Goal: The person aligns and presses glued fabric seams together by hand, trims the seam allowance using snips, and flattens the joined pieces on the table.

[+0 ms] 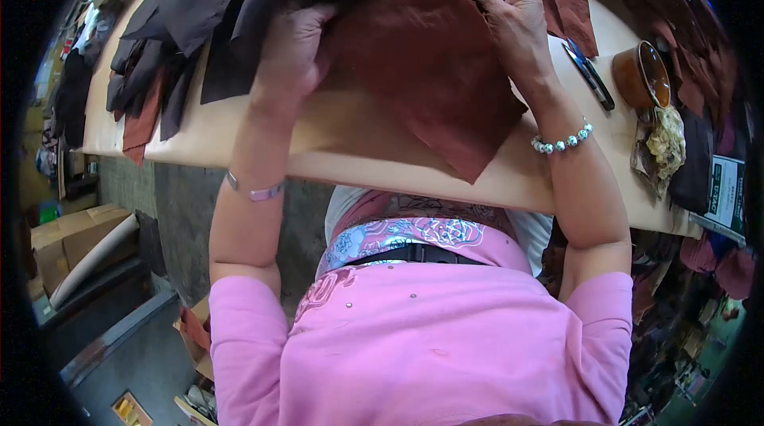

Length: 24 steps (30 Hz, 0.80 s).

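Note:
A reddish-brown piece of cloth (430, 68) is spread between my two hands, one corner drooping over the table's near edge. My left hand (306, 32) is closed at its left side, with the fingertips partly hidden among dark folds. My right hand (513, 12) pinches the upper right edge of the same piece, thumb on top. Close by my left hand lies a heap of dark cloth (191, 0), its pieces overlapping behind the brown one. Another strip of brown cloth (569, 4) lies just right of my right hand.
On the tan table (183, 136), to the right, lie a dark-handled cutter (589, 76), a brown round bowl (633, 76) and a crumpled yellowish wad (666, 143). More brown cloth hangs at the right edge. A cardboard box (79, 239) stands on the floor at left.

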### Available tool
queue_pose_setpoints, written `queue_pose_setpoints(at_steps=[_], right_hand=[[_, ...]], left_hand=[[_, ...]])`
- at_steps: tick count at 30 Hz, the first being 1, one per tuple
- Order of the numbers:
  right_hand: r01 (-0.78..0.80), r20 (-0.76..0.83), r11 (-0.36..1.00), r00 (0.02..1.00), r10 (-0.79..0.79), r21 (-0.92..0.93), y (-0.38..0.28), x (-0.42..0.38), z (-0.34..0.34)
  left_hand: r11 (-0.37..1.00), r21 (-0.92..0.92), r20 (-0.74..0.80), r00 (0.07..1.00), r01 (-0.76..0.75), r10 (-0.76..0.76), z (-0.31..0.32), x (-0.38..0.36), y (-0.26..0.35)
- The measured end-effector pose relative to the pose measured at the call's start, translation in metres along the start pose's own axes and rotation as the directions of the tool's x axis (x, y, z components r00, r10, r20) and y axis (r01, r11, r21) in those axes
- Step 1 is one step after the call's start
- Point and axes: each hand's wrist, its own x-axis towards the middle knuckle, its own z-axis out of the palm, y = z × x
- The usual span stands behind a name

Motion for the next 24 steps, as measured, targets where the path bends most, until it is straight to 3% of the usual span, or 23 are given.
queue_pose_setpoints(at_steps=[3,5,6,7,10,11,13,15,18,19,22,24], right_hand=[[0.128,0.049,0.987,0.991,-0.124,-0.093,-0.002,-0.001,-0.002],[0.145,0.063,0.967,0.989,-0.135,-0.211,-0.012,-0.006,0.0],[0.153,0.072,0.951,0.988,-0.139,-0.269,-0.021,-0.01,0.002],[-0.065,0.077,0.987,0.994,0.077,-0.144,-0.035,-0.015,0.005],[0.002,0.101,0.993,0.995,0.01,-0.119,-0.047,-0.02,0.01],[0.083,0.106,0.956,0.993,-0.055,-0.28,-0.044,-0.018,0.009],[0.224,0.13,0.815,0.975,-0.182,-0.534,-0.025,-0.005,0.003],[0.182,0.084,0.806,0.983,-0.163,-0.563,-0.003,0.003,-0.003],[0.047,-0.022,0.857,0.997,-0.068,-0.513,0.009,0.005,-0.014],[0.099,-0.024,0.847,0.991,-0.131,-0.523,0.013,0.004,-0.017],[0.259,-0.018,0.799,0.947,-0.32,-0.543,0.027,0.01,-0.013],[0.144,-0.025,0.875,0.984,-0.175,-0.461,0.025,0.006,-0.009]], left_hand=[[0.935,0.073,-0.058,0.937,0.347,-0.343,0.006,0.003,0.01],[0.952,0.115,0.078,0.953,0.283,-0.292,-0.009,0.007,0.002],[0.85,0.49,-0.047,0.98,0.193,-0.196,-0.008,0.007,0.005],[0.584,0.788,-0.17,0.981,0.193,-0.095,-0.004,0.008,0.009],[0.384,0.921,0.071,0.997,-0.07,0.012,0.02,0.01,0.045],[0.326,0.933,0.143,0.989,-0.15,0.048,0.027,0.012,0.053],[0.356,0.914,0.163,0.98,-0.193,0.112,0.036,0.017,0.046],[0.514,0.846,0.054,0.982,-0.142,0.184,0.038,0.021,0.027],[0.794,0.605,-0.165,0.967,-0.058,0.196,0.045,0.019,0.002],[0.848,0.529,-0.219,0.96,-0.035,0.176,0.046,0.017,-0.004],[0.898,0.425,-0.27,0.963,0.115,0.005,0.038,0.01,-0.014],[0.838,0.441,-0.255,0.94,0.32,-0.225,0.024,0.003,-0.014]])
